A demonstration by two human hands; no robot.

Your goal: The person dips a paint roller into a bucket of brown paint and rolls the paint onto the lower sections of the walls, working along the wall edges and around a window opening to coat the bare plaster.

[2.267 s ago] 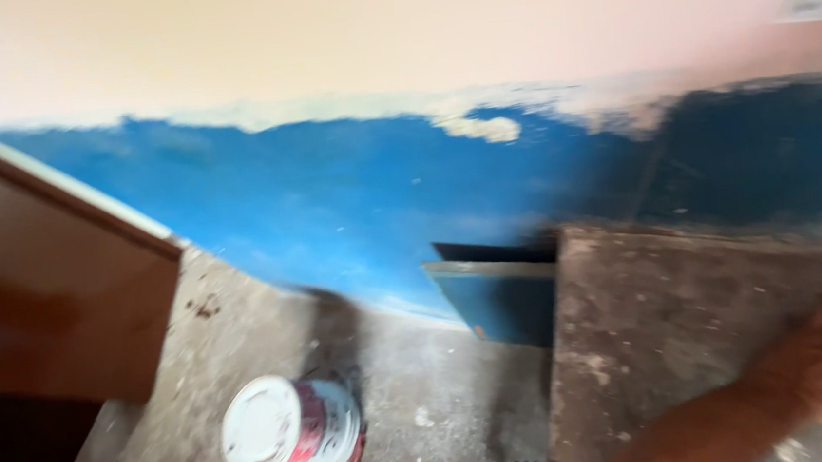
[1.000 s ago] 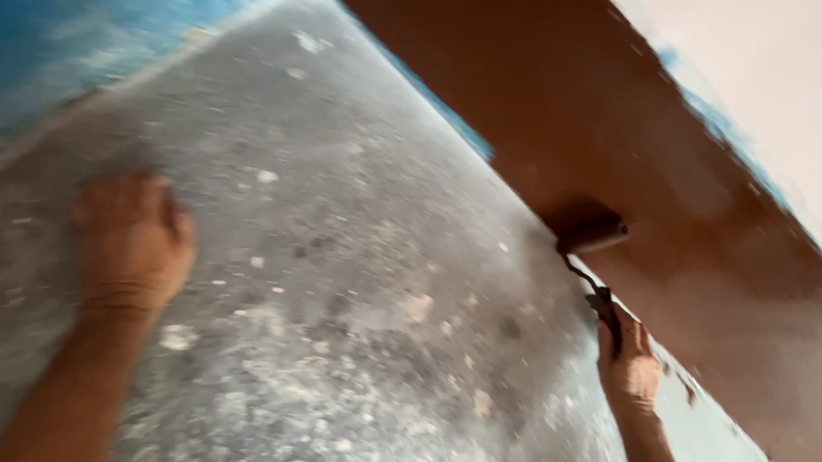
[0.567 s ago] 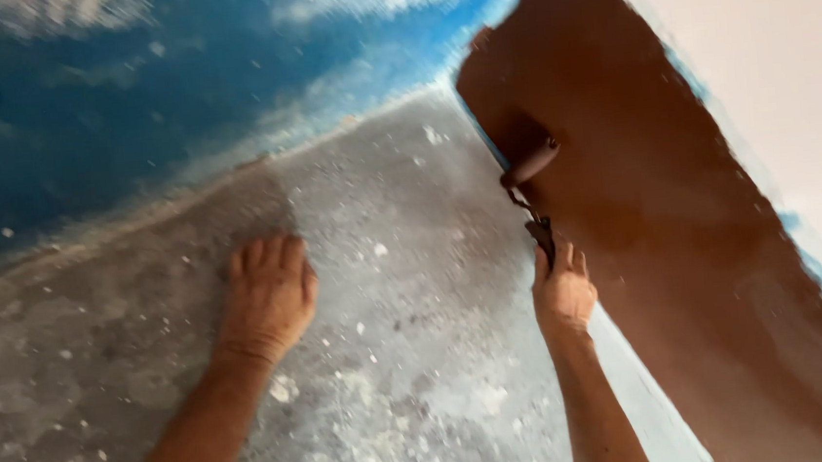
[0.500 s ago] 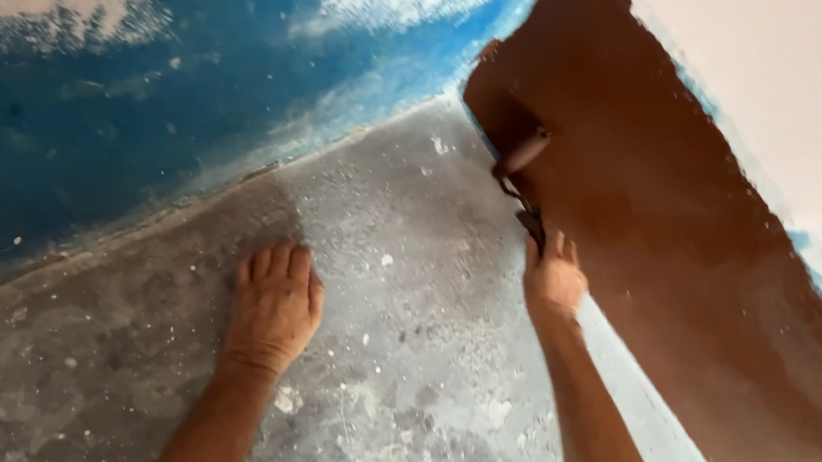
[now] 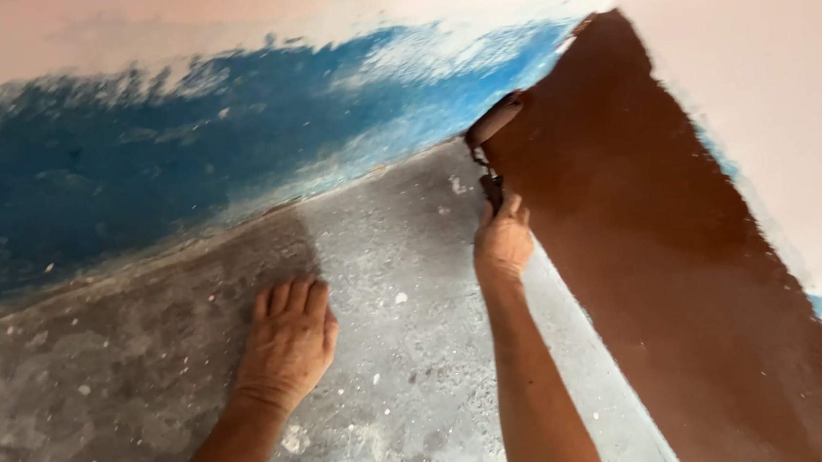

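Head view, right hand (image 5: 502, 243): fingers curled tight round the dark handle of a small paint roller (image 5: 492, 120), arm stretched toward the far corner of the floor.
Roller: its sleeve, coated brown, lies against the base of the right-hand wall (image 5: 688, 268), at the far edge of the brown painted band, close to the room's corner.
Change: half a second ago the roller sat slightly lower on that wall; it has since crept up and toward the corner, so the brown band is reaching its far end.
Left hand (image 5: 288, 338): flat, fingers spread loosely, palm down on the dusty grey floor (image 5: 150, 398), holding nothing.
Back wall (image 5: 132, 165): blue along the bottom, pale above.
Containers: none in view now; possibly a paint tin lies out of frame.
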